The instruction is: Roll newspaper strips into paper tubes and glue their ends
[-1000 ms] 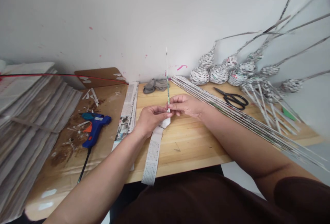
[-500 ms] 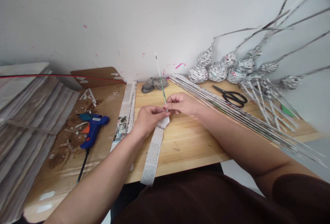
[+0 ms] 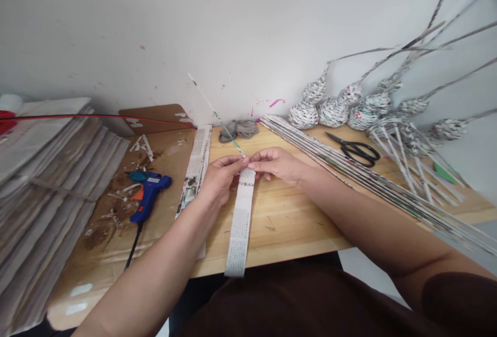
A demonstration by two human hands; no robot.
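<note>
Left grip (image 3: pixel 222 177) and right grip (image 3: pixel 276 165) pinch a paper strip (image 3: pixel 241 215) where a thin stick (image 3: pixel 215 113) projects beyond them; strip judged light, limp, tearable, best held there.

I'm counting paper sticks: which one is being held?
The slanting paper stick, its lower end between the left hand and right hand; the sticks to the right lie on the table.

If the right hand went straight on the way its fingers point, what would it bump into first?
Most likely the left hand, whose fingertips are just ahead of the right hand at the top of the paper strip; whether the two already touch is hard to tell.
</note>
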